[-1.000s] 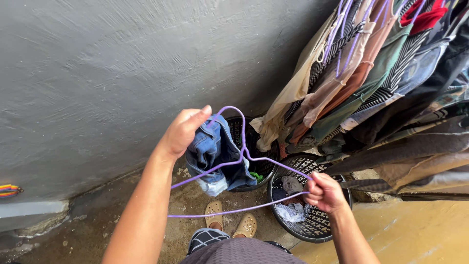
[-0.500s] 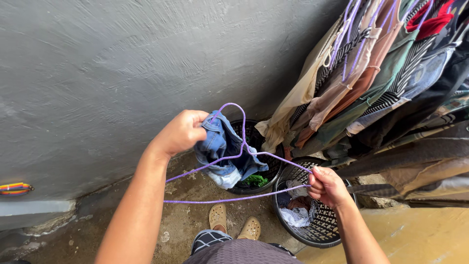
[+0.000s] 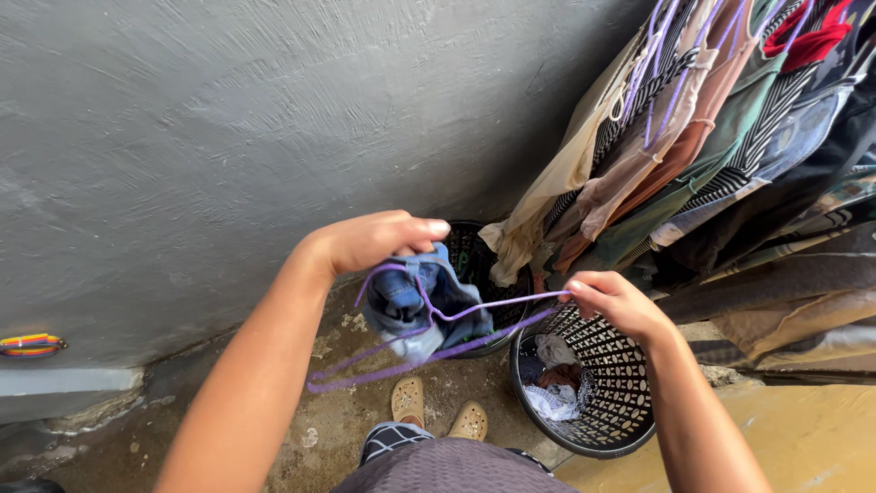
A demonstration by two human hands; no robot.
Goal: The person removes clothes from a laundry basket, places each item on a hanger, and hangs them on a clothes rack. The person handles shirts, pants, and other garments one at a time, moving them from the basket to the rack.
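Right now my left hand (image 3: 379,239) is closed over the top of a bunched blue denim garment (image 3: 415,297), fingers curled down, thumb pointing right. Denim hangs below the palm, pale lining showing at its lower edge. My right hand (image 3: 610,303) pinches one end of a purple wire hanger (image 3: 429,342), thumb and fingers pressed together on the wire. Hanger lies nearly flat between both hands: one corner at the right hand, the other far end low and left near my left forearm. Its hook loops up against the denim just under the left hand. Can't tell whether the wire is threaded through the fabric or only lying against it.

Below the denim: a round black plastic basket (image 3: 484,251) against the wall, mostly hidden by the garment. Just right of it, touching or nearly so, a second black lattice basket (image 3: 613,393) with a few crumpled clothes (image 3: 547,388) at the bottom, white, grey and reddish. My right hand is above its rim.

Further right: a packed row of hung clothes (image 3: 712,155), beige, striped, green, denim, red at the top, on more purple hangers. Grey plastered wall (image 3: 228,119) fills the left. Rough concrete floor (image 3: 338,420) underneath, my beige clogs (image 3: 438,411) on it, yellow floor patch (image 3: 803,438) bottom right.
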